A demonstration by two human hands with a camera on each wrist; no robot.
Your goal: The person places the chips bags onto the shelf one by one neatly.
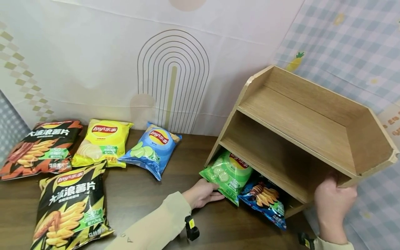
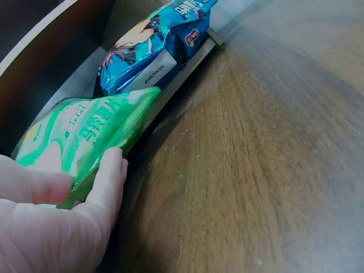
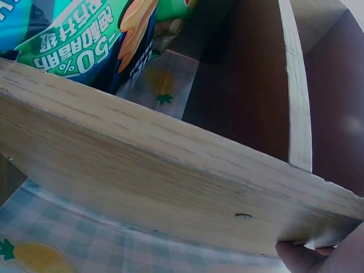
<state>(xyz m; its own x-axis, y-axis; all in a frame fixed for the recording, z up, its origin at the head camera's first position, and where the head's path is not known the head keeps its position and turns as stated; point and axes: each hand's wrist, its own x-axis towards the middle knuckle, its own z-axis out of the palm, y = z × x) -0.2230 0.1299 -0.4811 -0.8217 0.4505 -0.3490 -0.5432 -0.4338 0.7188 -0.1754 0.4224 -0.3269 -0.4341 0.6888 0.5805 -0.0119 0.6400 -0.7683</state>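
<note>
At the shelf's lower left, my left hand (image 1: 203,194) pinches the near end of a green bag of chips (image 1: 232,175). In the left wrist view the thumb (image 2: 51,186) lies on the bag's face and the fingers run along its lower edge. Beside it, a dark blue bag of chips (image 1: 263,198) leans out of the same bottom compartment. My right hand (image 1: 334,205) grips the right side panel of the wooden shelf (image 1: 307,114); part of that hand is hidden behind the panel. In the right wrist view only some fingertips (image 3: 298,256) show against the panel's outer face.
Left on the brown table (image 1: 134,205) lie a red-and-black chip bag (image 1: 43,147), a yellow one (image 1: 102,141), a light blue one (image 1: 153,148) and a black one (image 1: 71,208). A patterned cloth (image 1: 103,62) hangs behind. The shelf's middle compartment holds nothing visible.
</note>
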